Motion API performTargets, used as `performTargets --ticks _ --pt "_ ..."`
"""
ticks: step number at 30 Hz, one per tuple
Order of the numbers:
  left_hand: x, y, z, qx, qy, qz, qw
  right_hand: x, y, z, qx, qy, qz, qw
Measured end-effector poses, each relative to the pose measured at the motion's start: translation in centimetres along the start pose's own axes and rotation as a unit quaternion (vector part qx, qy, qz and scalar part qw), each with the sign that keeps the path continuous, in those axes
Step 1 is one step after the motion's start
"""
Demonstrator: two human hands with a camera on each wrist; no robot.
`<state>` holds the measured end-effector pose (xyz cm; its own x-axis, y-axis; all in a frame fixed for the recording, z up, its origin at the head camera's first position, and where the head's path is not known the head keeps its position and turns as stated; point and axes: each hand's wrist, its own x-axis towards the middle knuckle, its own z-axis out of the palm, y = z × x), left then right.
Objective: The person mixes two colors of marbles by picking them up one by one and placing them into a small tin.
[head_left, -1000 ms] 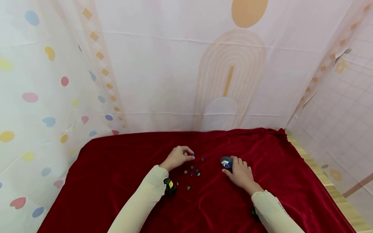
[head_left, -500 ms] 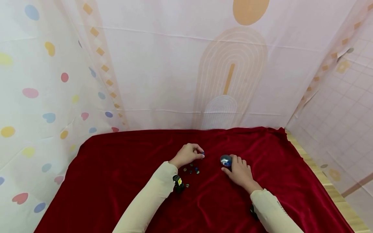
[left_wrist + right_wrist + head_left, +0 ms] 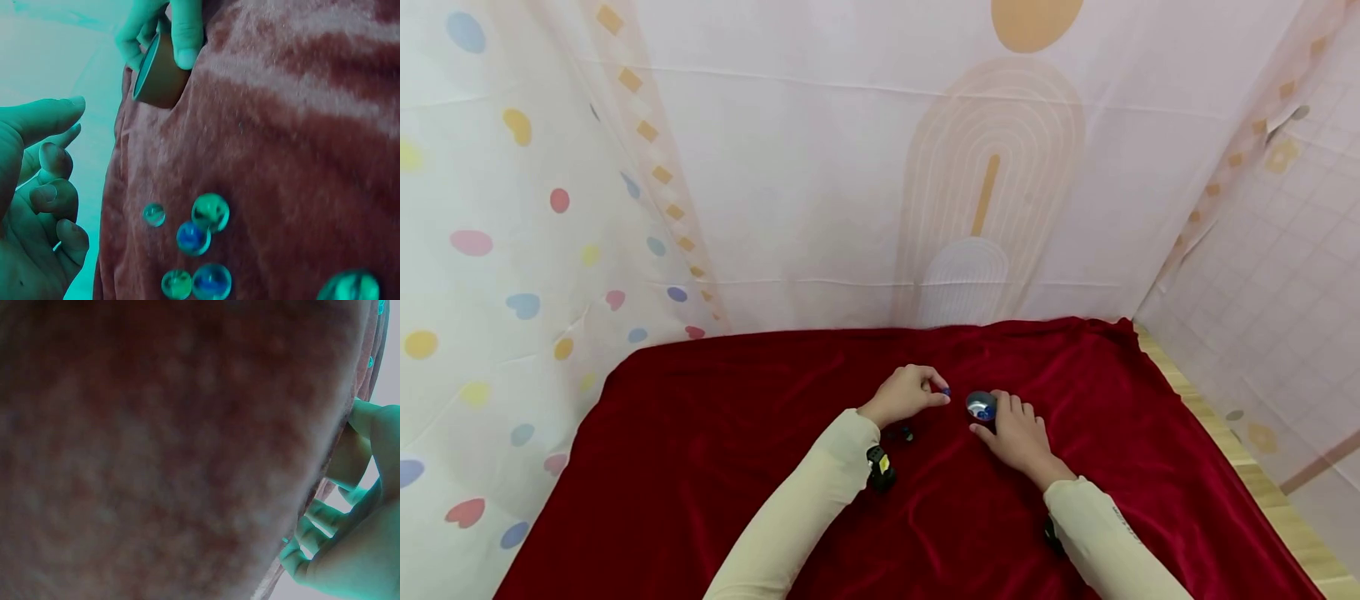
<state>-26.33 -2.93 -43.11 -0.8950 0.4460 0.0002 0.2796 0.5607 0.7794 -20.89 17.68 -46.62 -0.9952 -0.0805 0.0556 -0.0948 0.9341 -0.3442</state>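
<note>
My left hand [image 3: 904, 395] pinches a small blue marble [image 3: 947, 391] between thumb and index finger, just left of a small round metal cup [image 3: 981, 407]. In the left wrist view that hand's other fingers curl inward and the marble is hidden. The right hand [image 3: 1018, 433] holds the cup on the cloth, thumb and fingers around its side. Blue marbles show inside the cup in the head view. From the left wrist, the cup [image 3: 164, 75] appears side-on. Several loose glass marbles [image 3: 210, 212], green and blue, lie on the cloth under the left wrist.
A dark red velvet cloth [image 3: 700, 458] covers the table. A pale patterned curtain [image 3: 805, 208] hangs behind it, with others at both sides. Along the right a strip of wooden surface [image 3: 1247, 450] shows past the cloth's edge.
Pinching the marble, my left hand has moved right, from over the loose marbles to close beside the cup. The right hand and cup have stayed in place.
</note>
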Motion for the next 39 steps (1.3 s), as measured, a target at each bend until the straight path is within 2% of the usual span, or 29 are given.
performTargets --ticks 13,24,31,39 --pt "0.4 1.5 2.4 0.019 -0.023 0.011 0.9995 0.0 0.0 0.4 0.002 0.001 0.005 1.0" --pt "0.9 2.0 3.8 0.018 -0.022 0.005 0.9996 0.0 -0.2 0.5 0.003 0.002 0.002 1.0" --pt "1.1 1.6 3.9 0.023 -0.014 0.003 0.9996 0.0 -0.3 0.6 -0.001 0.004 -0.004 1.0" --pt "1.1 1.2 2.9 0.03 -0.003 0.008 0.9995 0.0 -0.2 0.3 -0.006 0.016 -0.005 0.9998"
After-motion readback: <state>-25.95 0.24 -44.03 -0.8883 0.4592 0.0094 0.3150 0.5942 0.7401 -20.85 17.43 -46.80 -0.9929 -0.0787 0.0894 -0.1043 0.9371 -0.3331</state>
